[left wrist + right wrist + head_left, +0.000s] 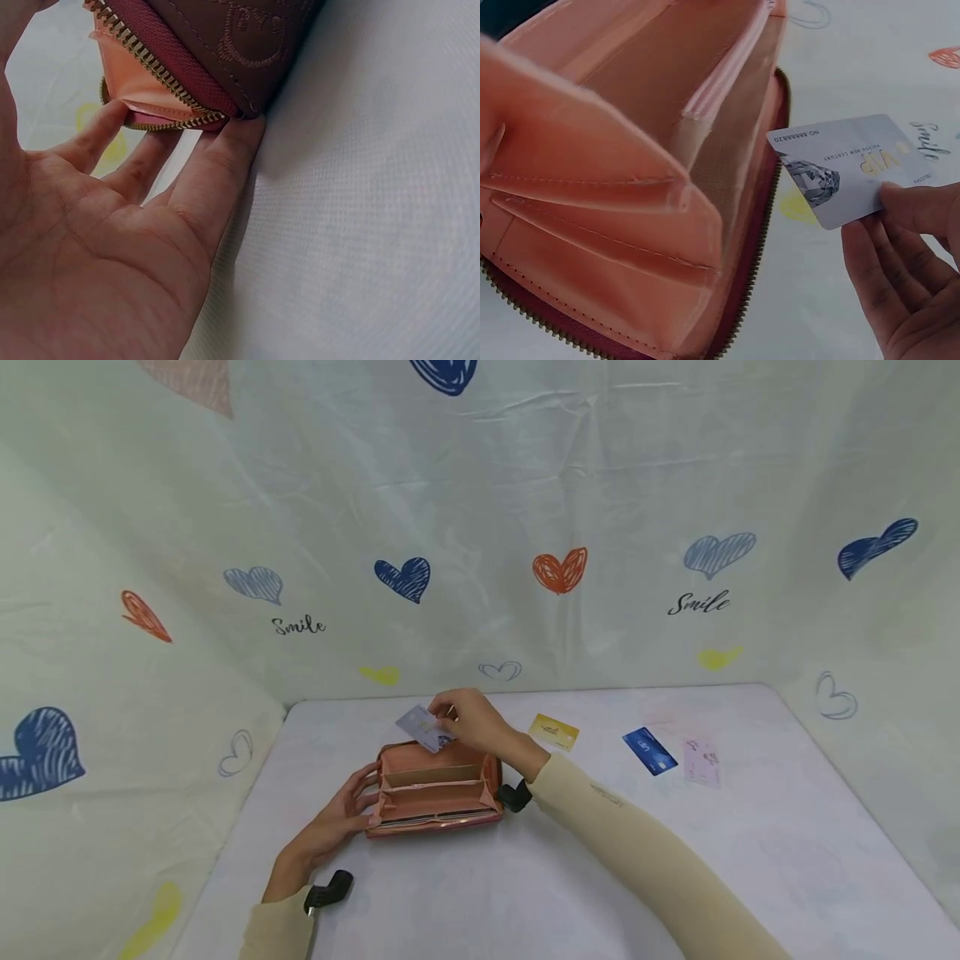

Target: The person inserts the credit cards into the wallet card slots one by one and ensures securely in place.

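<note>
A pink zip wallet (438,759) lies unzipped on the table, its inner pockets spread toward me. My left hand (330,821) grips its left end, fingers along the side and thumb at the front corner. In the left wrist view, fingertips press against the brass zipper edge (161,75) beside the embroidered outside. Above the wallet's back edge, my right hand (472,720) pinches a silver VIP card (847,169) between thumb and fingers. The right wrist view has this card beside the wallet's orange pockets (600,225), outside them.
Right of the wallet, a yellow card (554,732) lies on the white table (600,893). Farther right are a blue card (650,752) and a pale pink card (702,763). Behind the table hangs a white curtain (465,518) printed with hearts.
</note>
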Available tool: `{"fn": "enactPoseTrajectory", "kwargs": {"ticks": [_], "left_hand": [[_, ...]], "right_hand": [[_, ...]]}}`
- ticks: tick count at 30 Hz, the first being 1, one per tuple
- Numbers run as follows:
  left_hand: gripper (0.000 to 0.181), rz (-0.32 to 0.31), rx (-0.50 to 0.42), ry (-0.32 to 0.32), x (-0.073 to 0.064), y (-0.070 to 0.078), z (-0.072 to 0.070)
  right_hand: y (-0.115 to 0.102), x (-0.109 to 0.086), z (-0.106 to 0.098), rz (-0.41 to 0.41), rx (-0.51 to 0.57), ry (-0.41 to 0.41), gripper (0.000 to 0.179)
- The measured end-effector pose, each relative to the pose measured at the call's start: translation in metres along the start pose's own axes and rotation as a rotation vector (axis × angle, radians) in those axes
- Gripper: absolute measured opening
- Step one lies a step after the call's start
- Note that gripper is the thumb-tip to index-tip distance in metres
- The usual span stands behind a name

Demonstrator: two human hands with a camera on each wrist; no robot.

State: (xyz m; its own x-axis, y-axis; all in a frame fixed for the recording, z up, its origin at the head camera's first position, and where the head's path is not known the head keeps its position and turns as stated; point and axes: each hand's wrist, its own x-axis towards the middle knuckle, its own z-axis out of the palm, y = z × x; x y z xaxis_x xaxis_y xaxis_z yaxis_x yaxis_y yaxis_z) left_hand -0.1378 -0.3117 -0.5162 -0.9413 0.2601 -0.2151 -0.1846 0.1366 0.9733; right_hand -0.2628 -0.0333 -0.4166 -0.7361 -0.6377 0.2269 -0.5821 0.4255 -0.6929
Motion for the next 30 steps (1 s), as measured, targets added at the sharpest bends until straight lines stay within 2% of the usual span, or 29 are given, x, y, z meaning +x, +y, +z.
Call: {"fn": "enactPoseTrajectory", "kwargs": {"ticks": [13, 22, 30], "left_hand": [[0.1, 0.016, 0.005, -0.007, 0.001, -0.003, 0.0], [0.1, 0.016, 0.001, -0.009, -0.001, -0.003, 0.001], [0.099, 0.027, -0.017, -0.021, -0.002, -0.003, 0.0]], "right_hand": [[0.003, 0.011, 0.017, -0.039, -0.164, -0.095, 0.02], [0.0, 0.015, 0.019, -0.117, -0.258, -0.153, 0.021], [-0.006, 0.023, 0.019, -0.15, -0.311, -0.219, 0.02]]}}
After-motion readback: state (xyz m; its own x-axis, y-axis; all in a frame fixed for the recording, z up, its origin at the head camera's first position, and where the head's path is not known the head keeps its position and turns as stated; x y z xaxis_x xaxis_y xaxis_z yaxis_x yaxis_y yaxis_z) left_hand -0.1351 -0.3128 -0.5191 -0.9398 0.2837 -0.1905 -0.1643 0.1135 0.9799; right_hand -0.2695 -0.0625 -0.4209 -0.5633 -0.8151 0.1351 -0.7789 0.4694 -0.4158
